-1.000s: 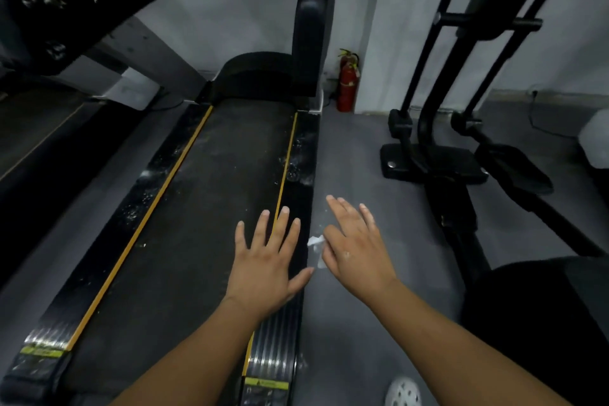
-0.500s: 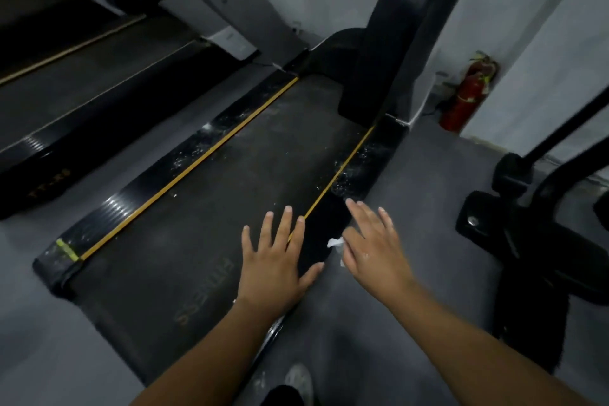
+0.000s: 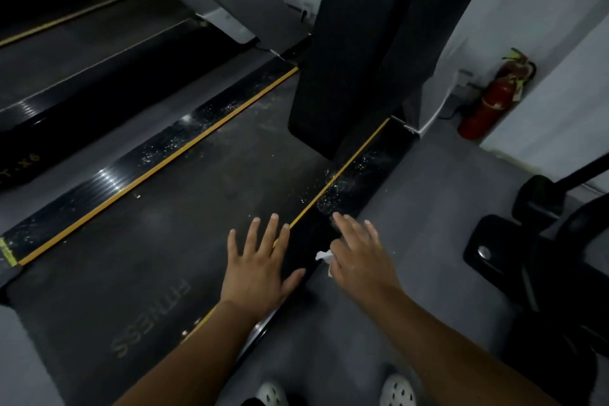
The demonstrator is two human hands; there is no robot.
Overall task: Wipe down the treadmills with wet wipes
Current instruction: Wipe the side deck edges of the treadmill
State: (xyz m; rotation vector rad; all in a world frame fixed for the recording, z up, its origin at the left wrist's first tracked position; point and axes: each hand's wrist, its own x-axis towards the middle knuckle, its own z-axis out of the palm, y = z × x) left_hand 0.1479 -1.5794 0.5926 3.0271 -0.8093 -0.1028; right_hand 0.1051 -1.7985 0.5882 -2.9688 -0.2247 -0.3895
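treadmill (image 3: 197, 208) long axis toward upper-right | left hand (image 3: 257, 273) fingers (image 3: 253, 237) spread | right hand (image 3: 362, 264) thumb pinches wet wipe (image 3: 323, 255)

Crumpled white wet wipe (image 3: 324, 257) over the treadmill (image 3: 197, 208) at its black side rail (image 3: 359, 168); droplets speckle it.
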